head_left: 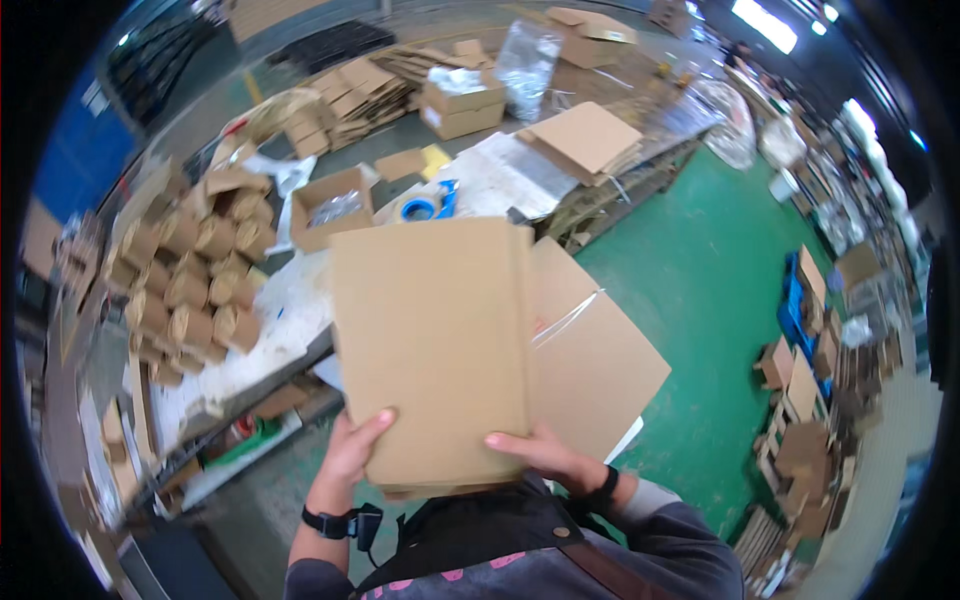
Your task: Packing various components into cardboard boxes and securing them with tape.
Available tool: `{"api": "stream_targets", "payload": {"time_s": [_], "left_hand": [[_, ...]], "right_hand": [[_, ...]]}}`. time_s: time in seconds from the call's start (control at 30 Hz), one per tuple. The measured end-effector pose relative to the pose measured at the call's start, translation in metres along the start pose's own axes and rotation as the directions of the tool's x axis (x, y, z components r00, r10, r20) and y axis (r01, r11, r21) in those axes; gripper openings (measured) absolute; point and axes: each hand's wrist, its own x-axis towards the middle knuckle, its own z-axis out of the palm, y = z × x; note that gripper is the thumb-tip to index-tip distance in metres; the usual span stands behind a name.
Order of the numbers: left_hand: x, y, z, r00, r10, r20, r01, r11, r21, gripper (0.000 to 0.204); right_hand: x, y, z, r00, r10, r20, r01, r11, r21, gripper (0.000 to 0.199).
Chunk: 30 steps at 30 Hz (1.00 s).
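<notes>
A stack of flat brown cardboard sheets (435, 340) is held up in front of my body, its long sides running away from me. My left hand (352, 442) grips the near left corner, thumb on top and fingers hidden under the stack. On the near right side my right hand (545, 452) closes on the same stack, its thumb lying across the top sheet. Beneath and to the right, a larger cardboard bundle (605, 360) shows a white strap across it; its left part is covered by the stack I hold.
Beyond the stack is a workbench (285, 310) with several paper-wrapped cylinders (190, 285) at left. An open carton (325, 205), a blue tape roll (418, 209) and piled cardboard sheets (585, 135) lie farther back. Pallets with cardboard (805, 440) line the right of the green floor (715, 290).
</notes>
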Motion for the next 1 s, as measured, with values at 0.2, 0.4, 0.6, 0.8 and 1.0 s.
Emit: {"api": "stream_targets", "payload": {"time_s": [0.2,0.4,0.6,0.8,1.0], "left_hand": [[0.083,0.008,0.062,0.89,-0.168,0.423,0.207,0.977,-0.046,0.05],[0.161,0.02,0.019,0.866,-0.339,0.368,0.263,0.934,0.241,0.045],[0.194,0.034,-0.066,0.893,-0.444,-0.064,0.445,0.856,0.264,0.041],[0.229,0.065,-0.084,0.872,-0.393,-0.291,0.461,0.858,0.225,0.039],[0.29,0.102,-0.074,0.969,0.191,-0.154,0.013,0.587,0.81,0.027]], "right_hand": [[-0.047,-0.038,-0.081,0.829,0.137,-0.542,0.011,0.966,0.26,0.057],[0.04,-0.156,-0.197,0.588,-0.062,-0.806,0.379,0.902,0.207,0.05],[0.257,-0.223,-0.347,0.614,-0.23,-0.755,0.564,0.797,0.215,0.044],[0.395,-0.124,-0.51,0.487,-0.252,-0.836,0.104,0.967,-0.231,0.065],[0.41,-0.124,-0.441,0.066,-0.416,-0.907,-0.842,0.465,-0.275,0.086]]}}
